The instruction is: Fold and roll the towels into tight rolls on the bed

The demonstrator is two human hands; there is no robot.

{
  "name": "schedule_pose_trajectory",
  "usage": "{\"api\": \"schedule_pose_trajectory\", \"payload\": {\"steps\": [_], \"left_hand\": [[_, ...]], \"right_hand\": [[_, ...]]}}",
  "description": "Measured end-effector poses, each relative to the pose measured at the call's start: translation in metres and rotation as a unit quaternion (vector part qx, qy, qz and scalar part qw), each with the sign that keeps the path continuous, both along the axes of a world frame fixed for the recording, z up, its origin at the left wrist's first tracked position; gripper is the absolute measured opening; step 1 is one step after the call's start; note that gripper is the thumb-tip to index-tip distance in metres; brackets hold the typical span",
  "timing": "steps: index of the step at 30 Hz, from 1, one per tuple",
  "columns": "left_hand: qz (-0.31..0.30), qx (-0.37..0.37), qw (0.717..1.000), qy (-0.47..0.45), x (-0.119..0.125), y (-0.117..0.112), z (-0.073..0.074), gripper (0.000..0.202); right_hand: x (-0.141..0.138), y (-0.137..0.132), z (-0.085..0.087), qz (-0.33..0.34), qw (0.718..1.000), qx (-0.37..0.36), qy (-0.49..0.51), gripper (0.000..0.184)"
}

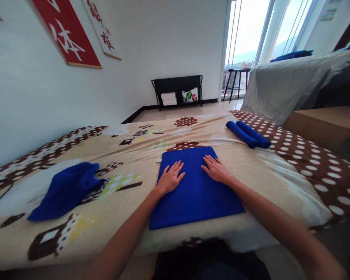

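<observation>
A blue towel [195,198] lies flat and folded in front of me, with a small white tag at its left edge. My left hand [171,177] rests palm down on its left side, fingers spread. On the right side of the same towel lies my right hand [216,168], also flat with its fingers stretched out. Two rolled blue towels [247,134] sit side by side beyond my right hand. To the left, apart from my hands, is a crumpled blue towel [65,190].
All the towels lie on a bed-sized surface with a patterned beige blanket [119,225], edged in brown with white dots. Beyond it stand a black rack [177,85] and a black stool [237,74]. A covered piece of furniture [303,74] and a cardboard box [323,120] are at right.
</observation>
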State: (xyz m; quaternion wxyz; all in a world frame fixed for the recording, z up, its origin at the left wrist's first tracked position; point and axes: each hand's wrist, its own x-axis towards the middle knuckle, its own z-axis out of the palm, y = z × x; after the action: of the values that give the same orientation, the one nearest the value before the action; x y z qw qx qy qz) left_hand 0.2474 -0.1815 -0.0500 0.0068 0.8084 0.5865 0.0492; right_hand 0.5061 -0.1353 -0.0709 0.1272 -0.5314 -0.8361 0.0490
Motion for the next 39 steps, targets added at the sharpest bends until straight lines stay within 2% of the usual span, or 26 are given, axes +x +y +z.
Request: {"api": "schedule_pose_trajectory", "payload": {"steps": [3,5,7,11,13,15,17,21,24,27,30,35,39], "left_hand": [[0.045,0.008,0.999,0.004,-0.026,-0.026,0.007,0.055],[0.071,0.021,0.997,0.010,-0.025,-0.042,0.010,0.054],[0.062,0.036,0.997,0.012,-0.008,-0.056,0.011,0.054],[-0.045,0.026,0.999,-0.015,0.036,-0.079,0.004,0.055],[-0.071,0.031,0.997,-0.028,0.043,-0.091,-0.002,0.053],[-0.066,0.056,0.996,-0.034,0.034,-0.105,-0.007,0.052],[-0.058,0.083,0.994,-0.033,0.013,-0.122,-0.011,0.052],[-0.081,0.132,0.988,-0.010,-0.032,-0.158,-0.015,0.058],[-0.105,0.150,0.983,-0.002,-0.054,-0.179,-0.016,0.062],[-0.121,0.163,0.979,-0.021,-0.067,-0.191,-0.018,0.061],[-0.135,0.201,0.969,-0.053,-0.075,-0.194,-0.024,0.061],[-0.144,0.255,0.953,-0.079,-0.078,-0.192,-0.030,0.057],[-0.136,0.274,0.948,-0.090,-0.080,-0.194,-0.029,0.053]], "right_hand": [[0.033,-0.011,0.003,-0.032,0.999,0.008,-0.007,0.065],[0.033,-0.025,0.006,-0.048,0.999,0.018,-0.010,0.066],[0.015,-0.045,0.008,-0.031,0.999,0.031,-0.010,0.065],[-0.032,-0.088,0.005,0.073,0.996,0.047,-0.003,0.057],[-0.035,-0.102,0.001,0.082,0.995,0.048,0.004,0.055],[-0.018,-0.110,-0.002,0.066,0.996,0.052,0.017,0.055],[0.012,-0.116,-0.003,0.068,0.995,0.061,0.030,0.056],[0.070,-0.134,-0.004,0.134,0.986,0.091,0.042,0.052],[0.094,-0.152,-0.007,0.150,0.980,0.119,0.044,0.054],[0.107,-0.167,-0.012,0.141,0.979,0.139,0.039,0.057],[0.115,-0.176,-0.017,0.135,0.978,0.156,0.038,0.054],[0.120,-0.177,-0.026,0.128,0.971,0.195,0.051,0.037],[0.123,-0.174,-0.031,0.145,0.966,0.204,0.062,0.038]]}}
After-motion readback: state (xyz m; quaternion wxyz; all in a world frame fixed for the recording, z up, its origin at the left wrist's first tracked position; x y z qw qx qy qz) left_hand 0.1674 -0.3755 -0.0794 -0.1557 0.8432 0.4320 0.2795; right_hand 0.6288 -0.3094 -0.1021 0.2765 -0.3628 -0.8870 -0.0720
